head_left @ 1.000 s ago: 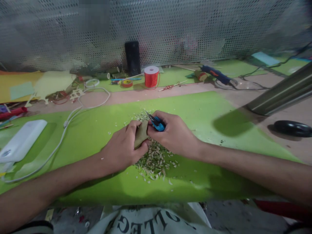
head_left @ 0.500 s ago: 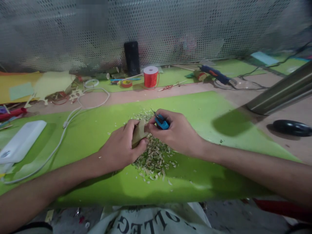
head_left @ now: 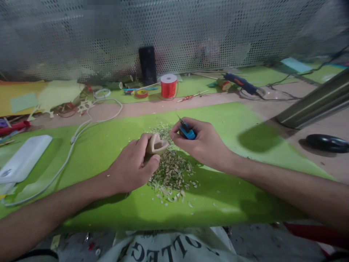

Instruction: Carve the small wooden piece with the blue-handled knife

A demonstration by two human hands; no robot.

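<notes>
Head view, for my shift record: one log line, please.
left grip: holds hollow piece; right grip: holds blue-handled tool, apart from piece; shavings: on green sheet

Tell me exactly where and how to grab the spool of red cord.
Best gripped, I'd judge, around the red-wound body of the spool, thumb and fingers on opposite sides, coming from the near side. It stands upright, with the black phone behind to its left, and a loose strand hangs at its right.

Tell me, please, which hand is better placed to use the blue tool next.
Probably the right hand: it holds the blue tool near the hollow piece, while the left hand grips that piece.
</notes>
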